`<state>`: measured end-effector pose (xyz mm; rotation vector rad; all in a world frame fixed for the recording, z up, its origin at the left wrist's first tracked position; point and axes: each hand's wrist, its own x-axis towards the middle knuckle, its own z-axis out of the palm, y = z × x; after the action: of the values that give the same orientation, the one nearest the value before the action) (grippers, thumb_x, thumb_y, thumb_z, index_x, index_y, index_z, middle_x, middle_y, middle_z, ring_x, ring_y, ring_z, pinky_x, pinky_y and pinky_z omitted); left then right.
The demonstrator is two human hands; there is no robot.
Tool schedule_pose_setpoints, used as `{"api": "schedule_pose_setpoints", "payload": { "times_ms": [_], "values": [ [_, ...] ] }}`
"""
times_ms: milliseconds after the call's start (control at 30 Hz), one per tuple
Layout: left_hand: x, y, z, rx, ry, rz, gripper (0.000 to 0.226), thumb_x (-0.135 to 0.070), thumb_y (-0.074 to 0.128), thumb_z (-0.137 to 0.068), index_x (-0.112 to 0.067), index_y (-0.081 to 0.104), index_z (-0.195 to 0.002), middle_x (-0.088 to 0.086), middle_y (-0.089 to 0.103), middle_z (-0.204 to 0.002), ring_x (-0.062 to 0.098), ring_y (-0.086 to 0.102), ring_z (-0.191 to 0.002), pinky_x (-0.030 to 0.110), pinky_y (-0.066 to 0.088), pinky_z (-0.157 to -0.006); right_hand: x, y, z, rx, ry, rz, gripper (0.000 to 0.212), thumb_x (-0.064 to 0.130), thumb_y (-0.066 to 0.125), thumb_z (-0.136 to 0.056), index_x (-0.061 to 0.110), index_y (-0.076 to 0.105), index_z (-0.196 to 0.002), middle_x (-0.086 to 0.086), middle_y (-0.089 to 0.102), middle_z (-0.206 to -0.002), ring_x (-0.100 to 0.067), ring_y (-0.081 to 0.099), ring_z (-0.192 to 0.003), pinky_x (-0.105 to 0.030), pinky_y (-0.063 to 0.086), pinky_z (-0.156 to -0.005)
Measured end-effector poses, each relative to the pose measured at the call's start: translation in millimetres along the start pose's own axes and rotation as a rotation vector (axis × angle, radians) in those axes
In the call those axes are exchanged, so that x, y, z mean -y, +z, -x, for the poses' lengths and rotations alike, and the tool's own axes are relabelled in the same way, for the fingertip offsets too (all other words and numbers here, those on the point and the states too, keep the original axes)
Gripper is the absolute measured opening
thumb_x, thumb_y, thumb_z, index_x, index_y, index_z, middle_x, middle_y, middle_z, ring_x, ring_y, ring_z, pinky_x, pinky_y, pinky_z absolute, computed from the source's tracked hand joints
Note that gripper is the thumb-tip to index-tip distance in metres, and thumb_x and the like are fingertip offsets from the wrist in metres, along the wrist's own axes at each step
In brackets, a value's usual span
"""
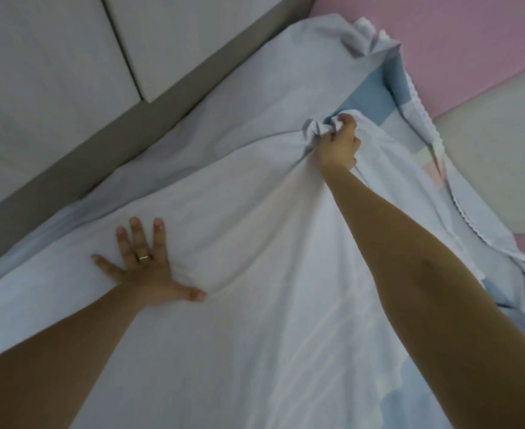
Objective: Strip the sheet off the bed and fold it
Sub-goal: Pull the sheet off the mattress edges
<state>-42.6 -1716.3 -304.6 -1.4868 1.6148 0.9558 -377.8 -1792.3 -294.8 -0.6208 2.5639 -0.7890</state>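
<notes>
The pale blue-white fabric sheet (255,274) lies loose and rumpled across the bed, right beside the grey bed rail (162,97). The left hand (145,274) presses flat on it near the rail, fingers spread wide, gripping nothing. Farther from the rail, the right hand (340,144) clenches a bunched fistful of sheet, creases fanning out from it.

One sheet (255,289), one ring (143,257), one left hand (146,274), one right hand (340,145).

The bed (484,144) is bare pink-and-cream along the right side. A pale blue sheet (255,305) lies rumpled over the rest, frilly edge flipped up right beside the bare part.
</notes>
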Motion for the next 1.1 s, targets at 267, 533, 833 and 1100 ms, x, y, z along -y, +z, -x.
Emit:
{"api": "schedule_pose_setpoints", "payload": {
  "times_ms": [267, 533, 833, 1100],
  "values": [
    [-0.1, -6.6, 4.1, 0.070, -0.005, -0.009, 0.163, -0.090, 0.063, -0.023, -0.029, -0.059, -0.114, 0.006, -0.067, -0.118, 0.029, -0.062, -0.102, 0.065, -0.032, -0.072, 35.9, -1.9, 4.8, 0.264, -0.854, 0.980, 0.062, 0.047, 0.055, -0.086, 0.025, 0.037, -0.141, -0.011, 0.033, -0.148, -0.032, 0.029, -0.136, -0.042, 0.018, -0.109],
    [2.2, -3.5, 7.4, 0.051, 0.016, -0.018, 0.163, -0.091, 0.061, -0.024, -0.028, -0.059, -0.114, 0.007, -0.067, -0.118, 0.028, -0.061, -0.105, 0.064, -0.035, -0.070, -50.9, -32.6, 76.0, 0.129, -1.310, 0.840, 0.021, 0.009, 0.040, -0.070, 0.010, 0.059, -0.077, -0.008, 0.060, -0.073, -0.025, 0.059, -0.063, -0.030, 0.027, -0.069],
    [7.3, 4.7, 2.8, -0.020, 0.034, -0.026, 0.160, -0.095, 0.055, -0.025, -0.026, -0.059, -0.114, 0.008, -0.068, -0.111, 0.031, -0.059, -0.107, 0.074, -0.018, -0.092, -92.7, -58.1, 95.6, 0.211, -1.272, 0.980, 0.042, 0.008, 0.031, -0.081, 0.011, 0.066, -0.105, -0.011, 0.062, -0.122, -0.030, 0.060, -0.107, -0.041, 0.041, -0.094],
    [9.3, 8.2, -2.5, -0.056, 0.059, -0.016, 0.161, -0.095, 0.055, -0.024, -0.025, -0.058, -0.115, 0.009, -0.065, -0.119, 0.034, -0.051, -0.123, 0.075, -0.017, -0.093, -21.3, -19.3, 93.1, 0.728, -0.943, 1.050, 0.047, 0.028, 0.063, -0.086, 0.020, 0.047, -0.129, -0.004, 0.047, -0.127, -0.027, 0.056, -0.106, -0.029, 0.038, -0.075]
  ]
}}
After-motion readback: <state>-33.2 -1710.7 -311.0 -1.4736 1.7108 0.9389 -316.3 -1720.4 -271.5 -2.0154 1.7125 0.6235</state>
